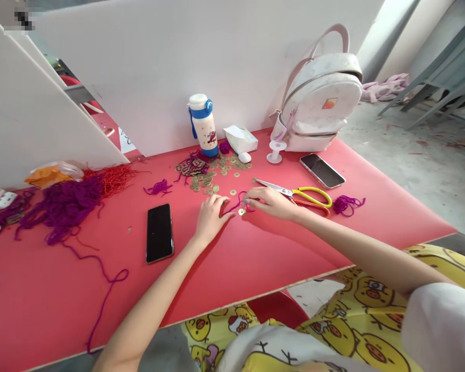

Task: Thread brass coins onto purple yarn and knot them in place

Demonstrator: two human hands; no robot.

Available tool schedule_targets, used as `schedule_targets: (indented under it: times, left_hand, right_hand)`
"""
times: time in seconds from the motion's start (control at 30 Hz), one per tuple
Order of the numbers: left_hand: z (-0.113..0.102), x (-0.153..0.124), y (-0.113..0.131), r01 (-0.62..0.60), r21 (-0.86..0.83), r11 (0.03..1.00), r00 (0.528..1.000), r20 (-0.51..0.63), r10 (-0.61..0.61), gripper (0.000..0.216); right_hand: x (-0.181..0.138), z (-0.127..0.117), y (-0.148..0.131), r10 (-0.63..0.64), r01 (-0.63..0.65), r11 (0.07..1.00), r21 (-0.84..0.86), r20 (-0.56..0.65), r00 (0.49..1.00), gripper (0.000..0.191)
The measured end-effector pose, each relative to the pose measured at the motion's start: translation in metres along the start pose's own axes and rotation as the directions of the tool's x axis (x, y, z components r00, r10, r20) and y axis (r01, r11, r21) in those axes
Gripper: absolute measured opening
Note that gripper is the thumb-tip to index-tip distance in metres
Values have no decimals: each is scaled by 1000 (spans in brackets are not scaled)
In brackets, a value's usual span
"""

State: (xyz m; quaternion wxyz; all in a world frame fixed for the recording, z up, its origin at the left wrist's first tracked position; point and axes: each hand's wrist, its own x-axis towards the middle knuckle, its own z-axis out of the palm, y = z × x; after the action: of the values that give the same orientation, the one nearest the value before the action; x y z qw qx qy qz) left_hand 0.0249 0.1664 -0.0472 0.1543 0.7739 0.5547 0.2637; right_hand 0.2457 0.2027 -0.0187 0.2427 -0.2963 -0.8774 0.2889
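Note:
My right hand point(269, 201) is closed, its fingertips pinching a short purple yarn point(236, 207) just above the table. A brass coin with a hole point(242, 212) is by those fingertips, next to the yarn. Whether the yarn passes through the coin is too small to tell. On the other side of the yarn, my left hand point(211, 217) rests with thumb and forefinger apart, the yarn's end lying between them. Scissors point(294, 192) with yellow and orange handles lie behind my right hand. A pile of holed coins point(205, 178) is beyond my left hand.
A black phone point(159, 233) lies left of my left forearm. Purple yarn point(73, 204) is heaped at the left. At the back stand a bottle point(204, 126), a tissue pack point(242, 138), a spool point(276, 152) and a white backpack point(318, 103). Another phone point(322, 170) lies right.

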Motion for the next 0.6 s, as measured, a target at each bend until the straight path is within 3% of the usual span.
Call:
schedule_targets:
  times: [0.07,0.17,0.3,0.43,0.5,0.6]
  left_hand:
    - [9,12,-5,-15,7,1000,1000,-17,15,14]
    - [15,15,-3,-29,-196,980,999,-32,24,8]
    - [15,11,5,143,-575,805,990,95,-107,11]
    - [16,11,10,277,-765,581,961,208,-183,17]
    - [17,12,10,260,-794,550,965,192,-180,16]
    - [18,12,10,242,-805,541,969,168,-183,15]
  right_hand:
    - [-1,-2,-1,-6,6,1000,-27,-12,1000,29]
    - [-6,-5,2,71,-79,991,-110,-78,994,26]
    - [-11,-6,4,244,-293,915,-278,-198,949,23]
    - [-9,1,1,108,-152,946,-287,-165,980,27]
    - [-6,5,1,64,-94,975,-203,-151,986,22]
    - [-1,11,5,99,-114,992,-60,-211,973,15]
